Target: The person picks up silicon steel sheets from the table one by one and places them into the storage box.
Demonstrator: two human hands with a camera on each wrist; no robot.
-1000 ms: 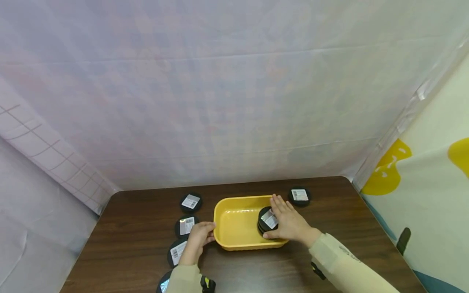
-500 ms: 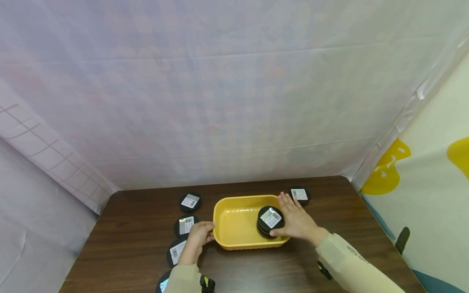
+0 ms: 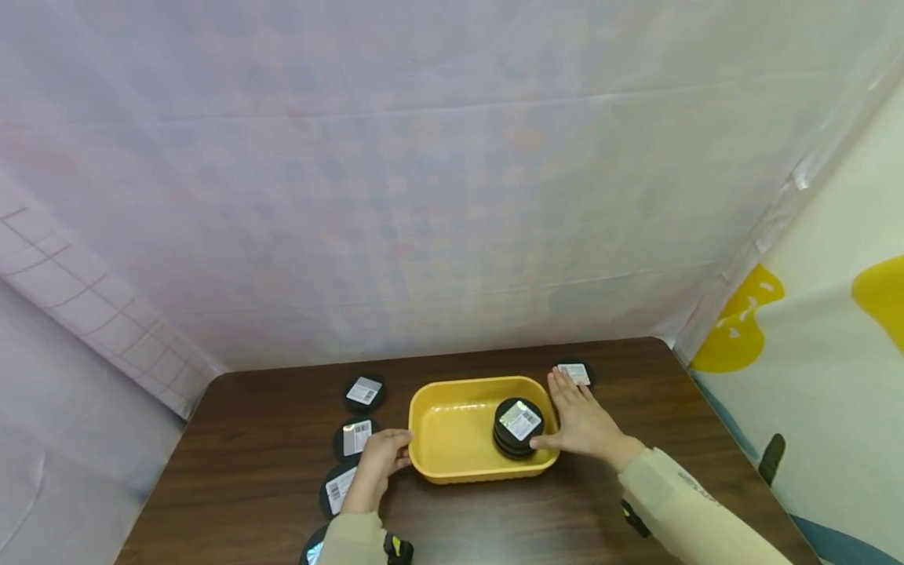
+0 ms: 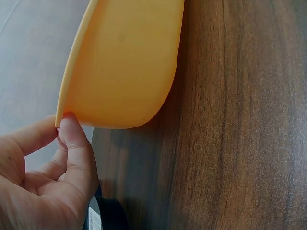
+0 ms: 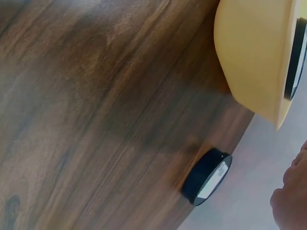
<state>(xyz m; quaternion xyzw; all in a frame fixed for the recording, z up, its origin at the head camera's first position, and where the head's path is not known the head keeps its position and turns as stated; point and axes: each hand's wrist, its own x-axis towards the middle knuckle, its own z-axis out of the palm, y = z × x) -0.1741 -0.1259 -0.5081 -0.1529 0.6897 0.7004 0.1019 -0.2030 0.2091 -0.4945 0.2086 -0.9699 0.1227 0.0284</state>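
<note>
My left hand [image 3: 381, 463] pinches the left rim of a yellow plastic basin [image 3: 452, 443]; in the left wrist view, thumb and finger grip the edge of the basin wall [image 4: 124, 62]. Inside the basin, at its right end, sits a stack of flat black round discs [image 3: 519, 425], the top one bearing a barcode label. My right hand [image 3: 588, 424] is beside the stack over the basin's right rim, its fingers straight and nothing in its grasp. Its fingertips overlap a single labelled black disc [image 3: 574, 370] in the head view. The right wrist view shows that disc [image 5: 205, 178] standing apart from the basin.
Along the left of the dark wooden table [image 3: 247, 455], several more labelled black discs [image 3: 363, 392] form a rough column, the nearer ones partly behind the left arm. A pale cloth wall [image 3: 424, 235] rises right behind the table's far edge.
My right hand has let go of the disc stack in the basin and shifted right, past the rim toward the lone disc. The left hand keeps its hold on the basin.
</note>
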